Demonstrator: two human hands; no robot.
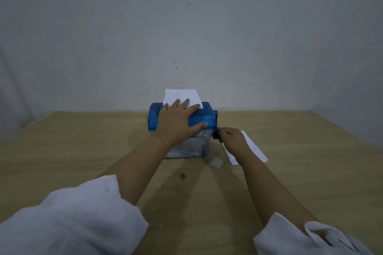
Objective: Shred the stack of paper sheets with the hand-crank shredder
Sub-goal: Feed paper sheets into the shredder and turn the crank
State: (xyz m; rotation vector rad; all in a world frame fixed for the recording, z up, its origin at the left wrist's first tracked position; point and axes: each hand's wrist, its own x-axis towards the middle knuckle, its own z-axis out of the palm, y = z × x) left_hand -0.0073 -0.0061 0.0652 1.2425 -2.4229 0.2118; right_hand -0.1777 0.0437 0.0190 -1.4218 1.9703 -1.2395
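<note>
White sleeves (72, 219) frame the view; beyond them the left hand (176, 122) lies flat, fingers straight, on the blue shredder (207, 119) standing mid-bench (62, 151) with a sheet (180, 95) upright in its slot, while the right hand (232, 138) curls round the crank (216, 135) at its right side. The stack (256, 151) lies on the bench just right of that hand. Cranking well likely means pressing the left palm down so the box cannot skid, and turning evenly so the sheet feeds straight.
</note>
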